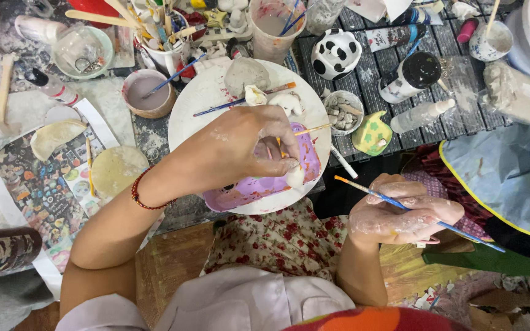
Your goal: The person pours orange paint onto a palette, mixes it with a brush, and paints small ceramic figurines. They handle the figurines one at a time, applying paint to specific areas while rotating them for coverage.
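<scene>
Over the purple palette (259, 184), the left hand (246, 147) pinches a small white clay piece (294, 176) between curled fingertips, holding it up off the round white plate (203, 104) and turned towards the brush. Just to its right and lower, the right hand (403, 214) closes around a blue-handled paintbrush (363, 187), its orange tip aimed at the piece and close to it. Paint cups, bottles and brushes crowd the table (375, 79) beyond.

Your desk (363, 67), dark slatted top, white round board (197, 104), newspaper sheet (44, 184), cow-spotted pot (336, 53), small dish of grey paint (147, 93), clear spray bottle (421, 115)
</scene>
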